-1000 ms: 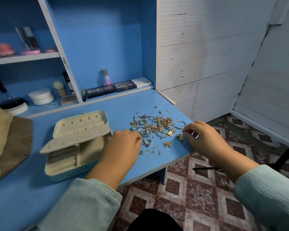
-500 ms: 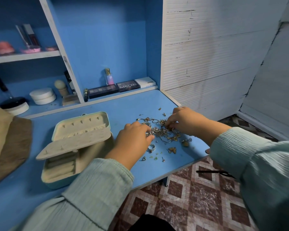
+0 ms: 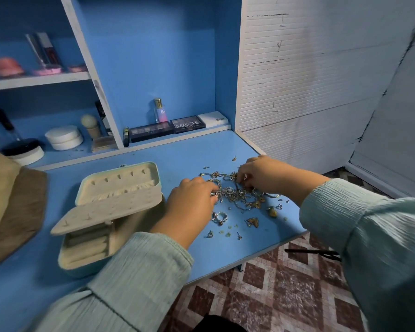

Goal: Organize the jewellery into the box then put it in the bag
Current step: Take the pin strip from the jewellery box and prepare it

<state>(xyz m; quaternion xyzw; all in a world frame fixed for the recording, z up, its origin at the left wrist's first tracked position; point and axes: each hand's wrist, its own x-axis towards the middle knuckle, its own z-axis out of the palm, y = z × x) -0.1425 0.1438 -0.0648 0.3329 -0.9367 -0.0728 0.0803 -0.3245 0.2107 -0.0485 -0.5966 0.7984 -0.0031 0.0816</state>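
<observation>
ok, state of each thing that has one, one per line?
jewellery box: open, lid up, middle flap raised
jewellery pile: loose on the table, not boxed
left hand: fingers curled into the pile
right hand: fingers curled, picking at the pile
perfume bottle: upright, capped
bag: on the table, left of the box

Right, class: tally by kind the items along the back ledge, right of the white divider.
Perfume bottle: 1
Dark palettes: 2
White box: 1
Small dark tube: 1
Total: 5
</observation>
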